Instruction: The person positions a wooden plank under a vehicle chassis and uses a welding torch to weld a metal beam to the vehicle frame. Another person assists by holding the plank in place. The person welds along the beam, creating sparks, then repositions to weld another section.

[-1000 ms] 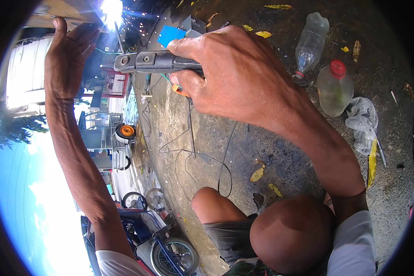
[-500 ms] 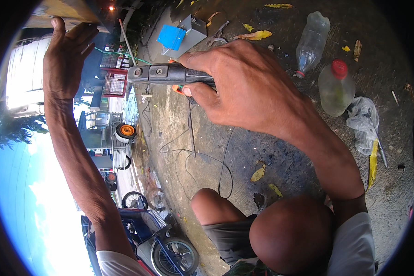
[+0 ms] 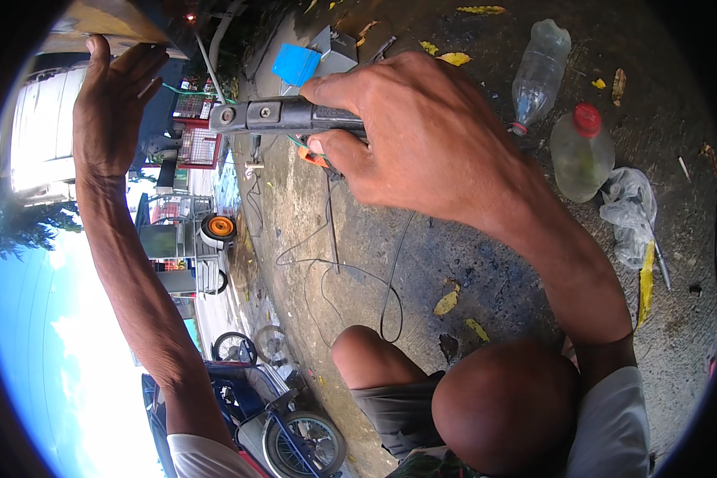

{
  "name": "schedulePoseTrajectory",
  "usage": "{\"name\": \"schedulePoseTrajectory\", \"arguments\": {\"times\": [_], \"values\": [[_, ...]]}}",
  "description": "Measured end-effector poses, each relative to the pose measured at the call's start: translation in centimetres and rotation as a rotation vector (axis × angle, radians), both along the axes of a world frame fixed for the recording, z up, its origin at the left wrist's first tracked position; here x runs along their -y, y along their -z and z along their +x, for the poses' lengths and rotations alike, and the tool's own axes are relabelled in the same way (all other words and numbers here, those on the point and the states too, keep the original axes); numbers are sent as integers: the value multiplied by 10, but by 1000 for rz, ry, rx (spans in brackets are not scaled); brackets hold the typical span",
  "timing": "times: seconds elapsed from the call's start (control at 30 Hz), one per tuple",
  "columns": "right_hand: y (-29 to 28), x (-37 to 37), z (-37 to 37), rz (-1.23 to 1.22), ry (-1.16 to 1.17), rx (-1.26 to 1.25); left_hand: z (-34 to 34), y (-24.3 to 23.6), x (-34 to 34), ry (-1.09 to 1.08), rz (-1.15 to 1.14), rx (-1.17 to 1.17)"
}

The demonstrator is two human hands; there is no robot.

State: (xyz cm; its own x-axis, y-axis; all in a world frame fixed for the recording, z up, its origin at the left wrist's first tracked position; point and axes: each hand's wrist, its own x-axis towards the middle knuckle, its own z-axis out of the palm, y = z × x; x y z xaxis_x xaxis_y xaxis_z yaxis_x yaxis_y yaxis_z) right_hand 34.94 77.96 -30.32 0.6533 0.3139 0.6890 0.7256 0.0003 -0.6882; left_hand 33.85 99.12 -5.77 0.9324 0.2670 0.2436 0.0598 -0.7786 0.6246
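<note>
My right hand [image 3: 430, 143] is wrapped around a black welding electrode holder [image 3: 275, 115] with screws in its jaw end. A thin grey welding rod [image 3: 211, 68] rises from those jaws toward a small glowing orange spot [image 3: 190, 17]. Raised at the upper left, my left hand [image 3: 110, 119] has its fingers stretched out, with the fingertips at the underside of a rusty yellowish metal sheet [image 3: 107, 25]. Whether it bears the sheet's weight I cannot tell. Below the holder lies an orange-and-black item [image 3: 315, 158], partly hidden by my right thumb.
On the stained concrete ground [image 3: 486, 271] are a clear bottle [image 3: 540, 76], a red-capped bottle [image 3: 583, 155], a plastic bag [image 3: 629, 215] and a dark cable [image 3: 390, 295]. A blue piece [image 3: 296, 64] rests by grey angled metal [image 3: 336, 49]. A wheeled vehicle [image 3: 303, 442] stands lower left.
My right hand and the electrode holder have shifted slightly up and to the left. The left hand has hardly moved, still at the metal sheet.
</note>
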Motion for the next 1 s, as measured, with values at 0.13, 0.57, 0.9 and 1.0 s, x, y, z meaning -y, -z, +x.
{"name": "schedulePoseTrajectory", "arguments": {"times": [0.13,0.57,0.9,1.0], "values": [[-1,-2,5,30,30,37,-1,0,2,-2,2,1],[-5,1,7,34,171,147,1,-2,-3,2,-65,19],[-6,1,11,-18,271,253,0,2,-2,-6,-7,42],[-3,-3,12,81,290,274,-2,2,-9,49,72,23]]}}
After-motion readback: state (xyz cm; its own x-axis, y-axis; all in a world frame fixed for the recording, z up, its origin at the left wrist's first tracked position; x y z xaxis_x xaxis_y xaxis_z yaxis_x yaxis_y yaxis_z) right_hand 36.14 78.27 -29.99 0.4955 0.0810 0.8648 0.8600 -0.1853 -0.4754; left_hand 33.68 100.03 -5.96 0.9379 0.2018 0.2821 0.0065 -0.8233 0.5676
